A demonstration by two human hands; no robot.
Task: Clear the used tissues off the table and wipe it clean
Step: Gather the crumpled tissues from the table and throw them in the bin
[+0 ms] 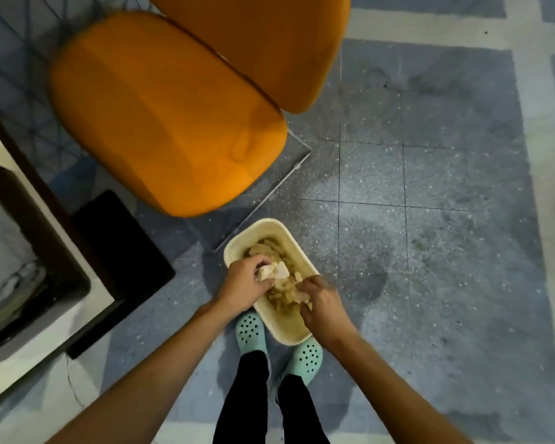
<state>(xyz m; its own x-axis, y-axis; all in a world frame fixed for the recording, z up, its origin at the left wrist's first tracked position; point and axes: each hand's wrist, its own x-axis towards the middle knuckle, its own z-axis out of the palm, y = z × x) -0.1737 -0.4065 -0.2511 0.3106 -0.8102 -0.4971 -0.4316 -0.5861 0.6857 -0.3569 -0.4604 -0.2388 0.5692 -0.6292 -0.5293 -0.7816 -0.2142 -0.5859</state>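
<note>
Cream rectangular waste bin (287, 336) on speckled blue-grey tiled floor (430, 174), just ahead of mint perforated clogs (250, 331), holds crumpled used tissues (269, 248). Left hand (245, 285) over bin's left rim, fingers curled round white tissue wad (276, 271). Right hand (322, 304) at right rim, pinching second crumpled wad (302, 296).
</note>
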